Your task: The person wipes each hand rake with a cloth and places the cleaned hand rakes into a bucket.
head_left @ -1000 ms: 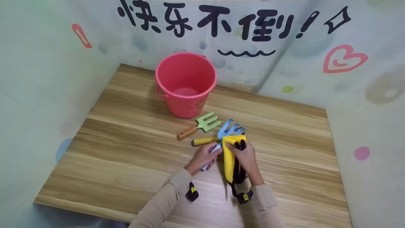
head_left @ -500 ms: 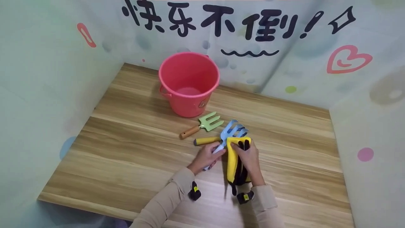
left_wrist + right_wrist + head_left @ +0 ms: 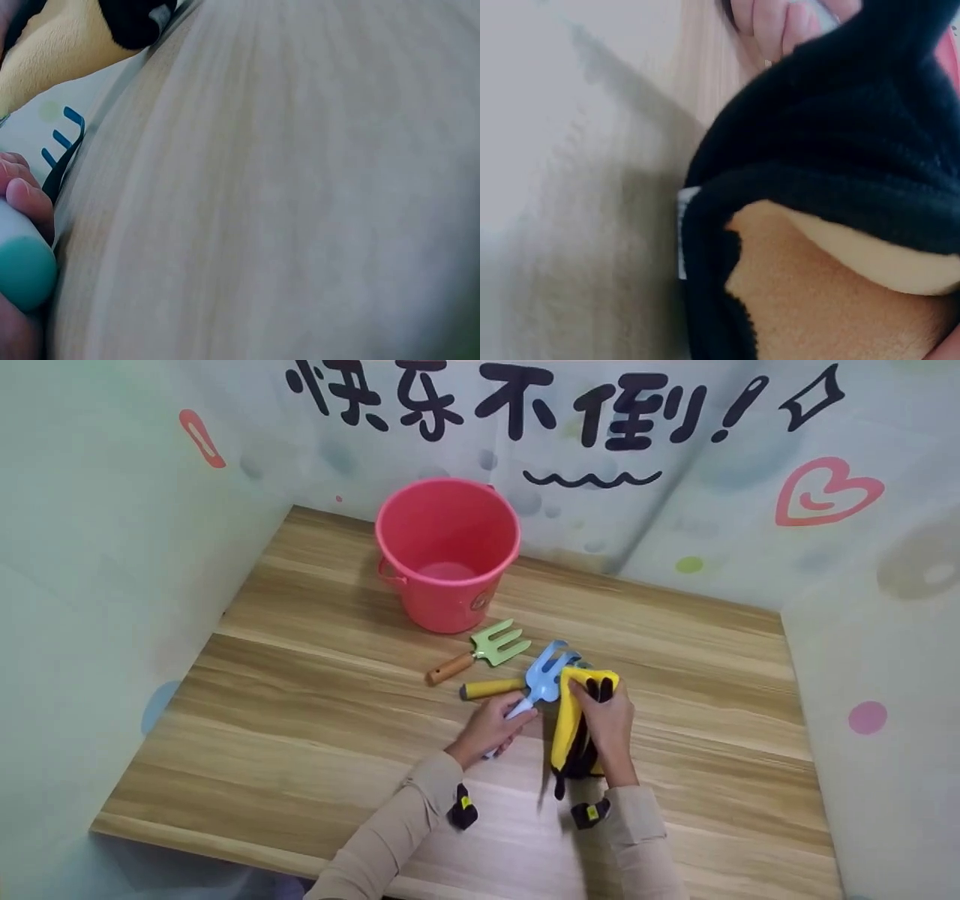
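Note:
My left hand [image 3: 491, 727] grips the pale handle of a light blue hand fork [image 3: 543, 684]; the handle's teal end [image 3: 28, 271] shows in the left wrist view. To its right, my right hand [image 3: 611, 724] pinches the top of a soft yellow-and-black plush cloth thing [image 3: 568, 727] that hangs down. Its black edge and a pale tag [image 3: 684, 232] show in the right wrist view; its exact kind is unclear. A garden tool with a yellow handle [image 3: 491, 688] lies beneath the blue fork, its head mostly hidden; bent blue tines [image 3: 64, 142] appear beyond the left hand.
A pink bucket [image 3: 446, 600] with its mouth upward stands at the back of the wooden table [image 3: 315, 720]. Close in front of it lies a green hand fork [image 3: 498, 643] with a wooden handle. Printed cloth walls [image 3: 720, 510] enclose the table's back and sides.
My right hand has moved right and slightly away from me with the plush cloth thing, uncovering more of the blue fork's head. My left hand keeps its grip on the fork.

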Motion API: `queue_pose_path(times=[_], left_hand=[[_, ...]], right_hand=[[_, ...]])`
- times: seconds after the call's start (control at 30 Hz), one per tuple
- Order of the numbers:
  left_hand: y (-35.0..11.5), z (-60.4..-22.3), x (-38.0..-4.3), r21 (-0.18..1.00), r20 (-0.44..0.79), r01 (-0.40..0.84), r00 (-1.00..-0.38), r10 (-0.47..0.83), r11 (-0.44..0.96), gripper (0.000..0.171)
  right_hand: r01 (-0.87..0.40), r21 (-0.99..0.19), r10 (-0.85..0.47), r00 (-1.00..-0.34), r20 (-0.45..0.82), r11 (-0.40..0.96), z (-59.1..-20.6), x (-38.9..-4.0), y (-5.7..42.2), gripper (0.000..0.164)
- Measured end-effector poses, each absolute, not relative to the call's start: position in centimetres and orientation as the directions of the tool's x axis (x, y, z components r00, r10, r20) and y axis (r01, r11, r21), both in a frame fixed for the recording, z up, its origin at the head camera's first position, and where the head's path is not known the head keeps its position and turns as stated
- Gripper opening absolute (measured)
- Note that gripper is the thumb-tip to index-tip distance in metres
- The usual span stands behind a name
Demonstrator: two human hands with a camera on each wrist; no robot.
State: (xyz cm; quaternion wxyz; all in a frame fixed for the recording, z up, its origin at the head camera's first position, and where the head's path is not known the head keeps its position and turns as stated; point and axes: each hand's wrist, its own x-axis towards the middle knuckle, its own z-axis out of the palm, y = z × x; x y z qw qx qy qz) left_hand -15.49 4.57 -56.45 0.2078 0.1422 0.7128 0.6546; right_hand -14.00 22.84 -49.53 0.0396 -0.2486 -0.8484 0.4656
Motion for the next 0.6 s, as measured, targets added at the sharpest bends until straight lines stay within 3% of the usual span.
queue_pose_path(times=[0.13,0.43,0.6], left_hand=[[4.7,-56.4,-15.6,0.99,-0.112,-0.061,-0.879,0.464,0.123,0.03],[4.8,-56.5,-15.7,0.987,-0.134,-0.078,-0.887,0.441,0.142,0.009],[4.7,-56.6,-15.6,0.988,-0.123,-0.068,-0.884,0.451,0.135,0.011]], right_hand=[[0.357,-0.795,0.474,-0.875,-0.101,0.49,-49.0,-14.3,23.1,0.06],[0.218,-0.761,0.483,-0.865,0.14,0.611,-47.9,-14.0,23.3,0.057],[0.072,-0.892,0.594,-0.77,0.234,0.446,-46.6,-13.8,23.7,0.062]])
